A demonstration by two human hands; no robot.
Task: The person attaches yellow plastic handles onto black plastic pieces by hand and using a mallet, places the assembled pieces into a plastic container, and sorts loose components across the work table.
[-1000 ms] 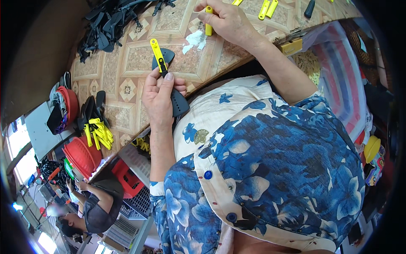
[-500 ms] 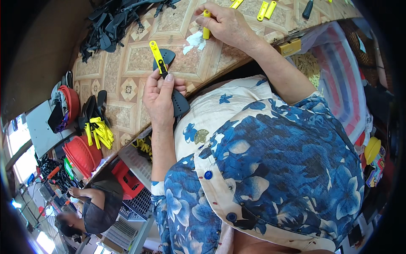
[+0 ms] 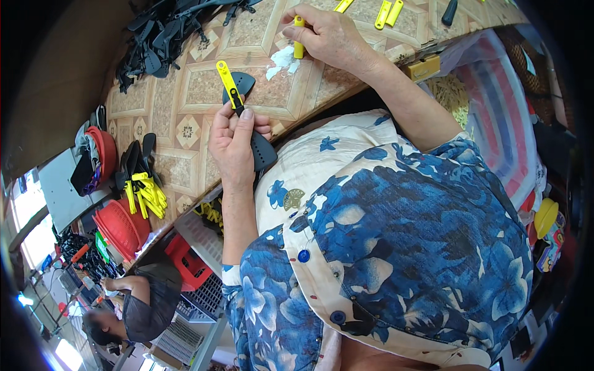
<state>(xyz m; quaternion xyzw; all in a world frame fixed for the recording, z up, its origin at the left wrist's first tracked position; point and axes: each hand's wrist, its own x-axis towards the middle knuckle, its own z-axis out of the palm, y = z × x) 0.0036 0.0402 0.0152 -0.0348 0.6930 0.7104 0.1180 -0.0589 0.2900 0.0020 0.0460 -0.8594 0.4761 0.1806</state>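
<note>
My left hand [image 3: 232,147] is closed around a black plastic piece with paddle-shaped ends [image 3: 264,153], just over the table's near edge. A yellow strip [image 3: 224,75] with a round hole at its tip lies along the neck of that piece and points away from me. Farther off and to the right, my right hand [image 3: 334,42] pinches a second yellow strip [image 3: 299,48] upright between thumb and fingers. A white smeared patch [image 3: 281,62] lies on the table beside it.
Loose yellow strips [image 3: 383,15] and a black handle-like piece [image 3: 450,12] lie at the far right. Black parts [image 3: 158,40] are heaped far left. Assembled yellow-handled pieces [image 3: 145,195] lie near red baskets [image 3: 119,227]. Another person [image 3: 145,309] sits at lower left.
Both hands keep their hold. The yellow strip in my left hand tilts very slightly left, and my right hand has shifted a little to the left with its strip.
</note>
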